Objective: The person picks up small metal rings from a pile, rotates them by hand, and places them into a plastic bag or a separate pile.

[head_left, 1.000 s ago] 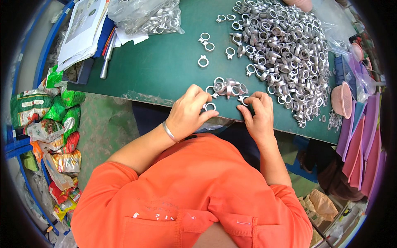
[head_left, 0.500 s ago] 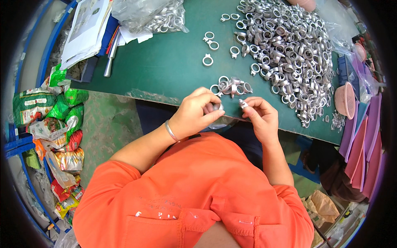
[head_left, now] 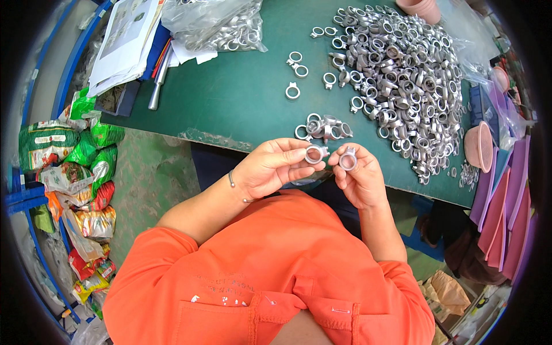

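Fingers (head_left: 287, 157) pinching, I'm holding a ring (head_left: 321, 152) in L hand (head_left: 264, 167), another ring (head_left: 347, 169) in R hand (head_left: 364, 177), both nr table edge (head_left: 215, 138); papers (head_left: 123, 43) are showing print, too small to read.

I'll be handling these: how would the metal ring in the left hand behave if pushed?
The metal ring is probably stiff, given its solid-looking band. Stood on edge, it might roll briefly, being round, until its protruding lug catches. Its smooth surface may be slippery.
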`<state>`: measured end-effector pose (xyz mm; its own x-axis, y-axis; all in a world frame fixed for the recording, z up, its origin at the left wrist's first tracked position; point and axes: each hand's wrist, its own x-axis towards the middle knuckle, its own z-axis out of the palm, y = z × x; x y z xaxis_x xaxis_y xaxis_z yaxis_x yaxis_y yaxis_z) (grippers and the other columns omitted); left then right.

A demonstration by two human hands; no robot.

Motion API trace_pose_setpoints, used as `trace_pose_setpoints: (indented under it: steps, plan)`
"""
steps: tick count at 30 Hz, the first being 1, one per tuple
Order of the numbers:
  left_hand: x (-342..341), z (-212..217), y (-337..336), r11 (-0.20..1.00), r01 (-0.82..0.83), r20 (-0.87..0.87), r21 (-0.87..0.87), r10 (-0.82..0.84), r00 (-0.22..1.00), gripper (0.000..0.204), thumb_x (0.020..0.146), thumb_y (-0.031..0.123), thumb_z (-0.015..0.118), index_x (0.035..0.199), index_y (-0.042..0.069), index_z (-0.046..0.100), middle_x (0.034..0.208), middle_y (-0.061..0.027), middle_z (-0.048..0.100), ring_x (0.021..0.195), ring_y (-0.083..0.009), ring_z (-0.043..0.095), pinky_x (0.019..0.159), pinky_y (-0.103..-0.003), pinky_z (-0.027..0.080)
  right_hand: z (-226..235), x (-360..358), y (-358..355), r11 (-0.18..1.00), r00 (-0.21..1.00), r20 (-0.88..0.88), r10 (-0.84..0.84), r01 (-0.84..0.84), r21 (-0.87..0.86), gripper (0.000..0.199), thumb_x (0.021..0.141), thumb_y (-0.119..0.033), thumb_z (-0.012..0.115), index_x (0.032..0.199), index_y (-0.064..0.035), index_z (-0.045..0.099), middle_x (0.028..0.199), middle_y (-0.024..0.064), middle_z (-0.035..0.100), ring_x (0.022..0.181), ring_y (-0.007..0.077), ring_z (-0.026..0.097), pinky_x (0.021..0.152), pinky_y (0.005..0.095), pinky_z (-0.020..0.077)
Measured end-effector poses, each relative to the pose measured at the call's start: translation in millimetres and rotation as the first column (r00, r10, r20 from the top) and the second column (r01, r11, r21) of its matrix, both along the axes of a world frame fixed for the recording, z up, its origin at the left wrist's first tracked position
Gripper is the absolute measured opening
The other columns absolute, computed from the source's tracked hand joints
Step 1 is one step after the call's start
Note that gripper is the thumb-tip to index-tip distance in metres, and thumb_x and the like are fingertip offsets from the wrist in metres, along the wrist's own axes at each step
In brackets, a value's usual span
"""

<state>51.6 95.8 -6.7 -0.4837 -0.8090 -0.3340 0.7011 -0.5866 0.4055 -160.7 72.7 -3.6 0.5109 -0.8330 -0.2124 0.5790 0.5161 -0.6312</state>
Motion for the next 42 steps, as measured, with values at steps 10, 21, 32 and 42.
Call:
trace_pose_setpoints:
  steps: [10, 21, 32, 42]
  plan:
    - [-11.1, 1.2, 4.1, 0.781, -0.01, 0.512, -0.625, 0.42, 0.75, 0.04, 0.075, -0.011, 0.063, 0.11, 0.0, 0.048, 0.106, -0.0104, 0.055, 0.098, -0.0177, 0.058, 0.084, -0.03, 0.049, 3.1, -0.1, -30.8, 0.653, 0.19, -0.744, -0.641, -0.374, -0.659, 0.013, 0.075, -0.009, 0.069, 0.078, -0.0007, 0.059, 0.063, 0.0055, 0.049, 0.055, 0.0161, 0.05, 0.049, 0.0284, 0.0395]
    - [-13.5, -0.6, 3.0, 0.641, -0.02, 0.472, -0.768, 0.587, 0.658, 0.051, 0.072, -0.011, 0.066, 0.116, 0.002, 0.044, 0.103, -0.0098, 0.056, 0.095, -0.0161, 0.057, 0.08, -0.028, 0.048, 4.8, -8.5, -21.4, 0.805, 0.199, -0.845, -0.497, -0.258, -0.535, 0.017, 0.074, -0.008, 0.07, 0.072, 0.0001, 0.056, 0.065, 0.0066, 0.054, 0.055, 0.0133, 0.051, 0.05, 0.0272, 0.0421]
    - [0.7, 1.1, -4.0, 0.943, -0.226, 0.18, -0.246, 0.274, 0.945, 0.03, 0.091, 0.009, 0.049, 0.12, 0.002, 0.048, 0.097, -0.0136, 0.062, 0.086, -0.0145, 0.059, 0.072, -0.027, 0.049, 5.2, -5.1, -31.6, 0.664, 0.052, -0.775, -0.629, -0.483, -0.571, 0.025, 0.075, -0.011, 0.067, 0.093, -0.0003, 0.053, 0.063, 0.0111, 0.054, 0.053, 0.0241, 0.056, 0.051, 0.0322, 0.0457]
    - [-1.1, 10.9, -21.5, 0.799, 0.167, 0.771, -0.577, 0.466, 0.434, 0.024, 0.068, 0.003, 0.073, 0.086, 0.002, 0.057, 0.083, -0.0033, 0.052, 0.071, -0.0114, 0.052, 0.06, -0.024, 0.044, 18.3, -20.2, -42.0, 0.99, 0.984, -0.11, -0.137, 0.134, -0.039, 0.018, 0.084, -0.005, 0.048, 0.1, 0.0004, 0.052, 0.071, 0.0088, 0.058, 0.055, 0.0132, 0.054, 0.04, 0.0192, 0.0351]
